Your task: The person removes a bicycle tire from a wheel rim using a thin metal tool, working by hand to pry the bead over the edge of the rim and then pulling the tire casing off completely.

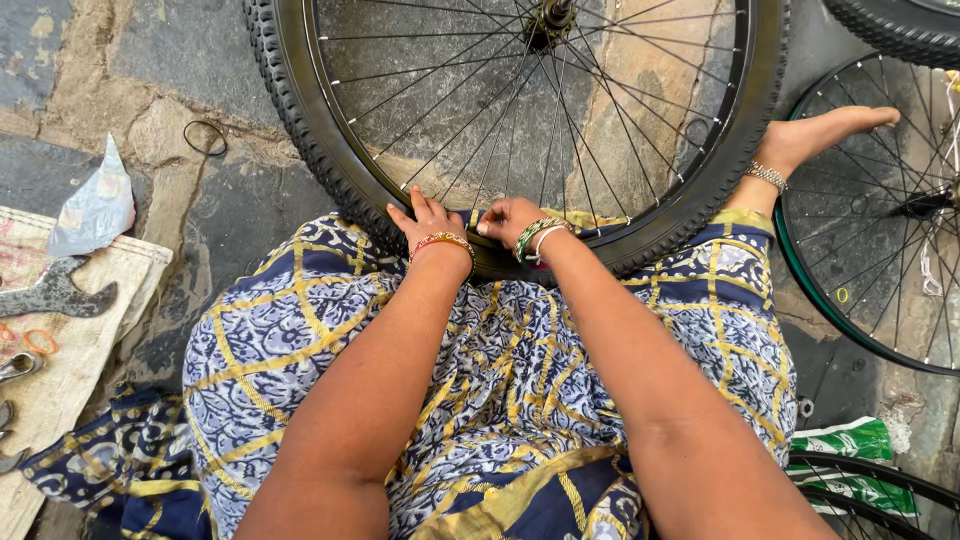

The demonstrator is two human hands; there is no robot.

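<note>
A bicycle wheel (520, 130) with a knobby black tyre (300, 130) is propped against a seated person's lap; its lower rim is pressed by the left hand (428, 218), fingers spread flat, and gripped by the right hand (508, 217), fingers curled onto the tyre edge; a cloth (70, 340) bearing a large spanner (55, 293) is laid at the left on stone paving (120, 110); a 2nd wheel (880, 210) is seen at right.
</note>
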